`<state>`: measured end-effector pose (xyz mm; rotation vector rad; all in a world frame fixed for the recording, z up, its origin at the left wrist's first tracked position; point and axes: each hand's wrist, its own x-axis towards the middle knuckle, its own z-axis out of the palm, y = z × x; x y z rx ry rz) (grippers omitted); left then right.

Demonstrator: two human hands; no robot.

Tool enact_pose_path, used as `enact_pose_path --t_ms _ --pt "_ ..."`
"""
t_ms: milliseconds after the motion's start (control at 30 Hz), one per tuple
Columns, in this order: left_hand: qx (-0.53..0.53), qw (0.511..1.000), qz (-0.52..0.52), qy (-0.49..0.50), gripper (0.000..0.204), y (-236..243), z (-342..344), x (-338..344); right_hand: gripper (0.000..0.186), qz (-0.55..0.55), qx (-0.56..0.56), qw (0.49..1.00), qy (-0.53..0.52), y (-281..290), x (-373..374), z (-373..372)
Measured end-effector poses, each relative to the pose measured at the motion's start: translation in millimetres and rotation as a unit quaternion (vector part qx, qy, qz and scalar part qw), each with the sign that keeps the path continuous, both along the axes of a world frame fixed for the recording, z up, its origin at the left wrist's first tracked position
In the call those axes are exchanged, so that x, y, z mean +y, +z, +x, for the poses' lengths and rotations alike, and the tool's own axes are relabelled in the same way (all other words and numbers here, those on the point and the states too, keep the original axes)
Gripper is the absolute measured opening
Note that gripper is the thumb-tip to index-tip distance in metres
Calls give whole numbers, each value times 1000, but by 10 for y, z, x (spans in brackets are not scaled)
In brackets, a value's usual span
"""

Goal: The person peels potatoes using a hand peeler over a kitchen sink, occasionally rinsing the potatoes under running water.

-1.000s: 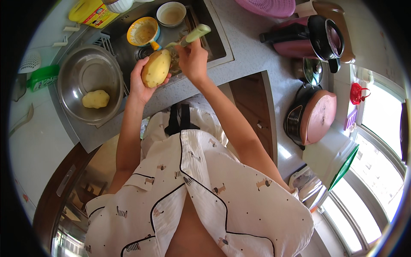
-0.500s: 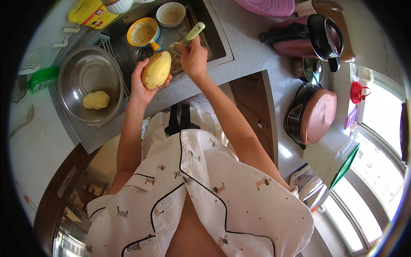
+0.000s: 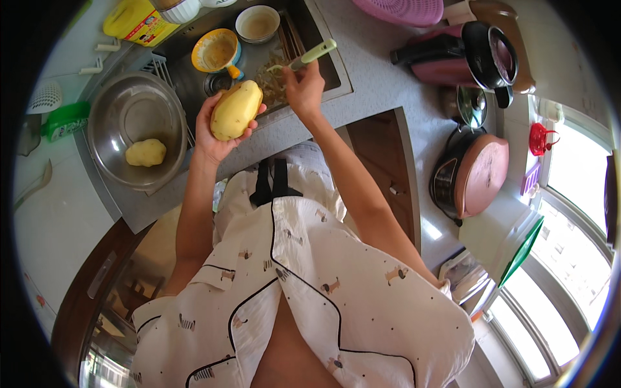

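- I see a grey speckled countertop (image 3: 372, 77) running along the work area, the largest surface near the hands.
- Set into it, the metal sink (image 3: 178, 50) holds an orange-rimmed bowl (image 3: 213, 53) with a stubby handle, and a white bowl (image 3: 257, 26) beyond it.
- To the left I have a round stainless-steel basin (image 3: 138, 94), wide and shallow-looking.
- The left hand (image 3: 208, 134) is curled partway, fingers and thumb cupping the large potato from below and the side.
- The right hand (image 3: 305, 94) is closed around the peeler, just beside that potato but apart from it.
- The large potato (image 3: 236, 111) sits in the left palm, near the sink's front edge. I judge it firm, fairly weighty and not fragile, but slick where the skin is off; I would cup its broad middle and lower end, leaving the upper face free. It looks pale yellow, oval, smooth and faintly glossy.
- The smaller potato (image 3: 146, 152) rests in the basin, lumpier and also yellow.
- The peeler (image 3: 317, 53) shows a pale green handle slanting up to the right; I cannot make out its blade clearly.
- Thin peelings (image 3: 272, 89) lie scattered in the sink.
- Smallest of all, I pick out brownish specks on the large potato's surface.
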<state>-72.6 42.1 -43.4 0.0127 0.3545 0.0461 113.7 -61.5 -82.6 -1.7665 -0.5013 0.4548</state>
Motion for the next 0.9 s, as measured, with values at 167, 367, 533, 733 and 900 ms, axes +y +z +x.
enact_pose_path --t_ms 167,367,533,733,900 --pt "146 985 56 68 59 -5 89 11 30 26 -6 999 36 261 -55 -99" --pt "143 980 113 86 50 -137 141 -10 33 108 -43 983 141 611 -169 -441" --pt "114 987 91 60 41 -193 210 -38 28 90 -93 968 215 629 -201 -536" --pt "233 956 132 118 42 -150 294 -162 24 129 -111 971 169 512 -150 -572" --pt "232 958 154 67 44 -103 212 -168 27 18 -106 990 90 187 22 -286"
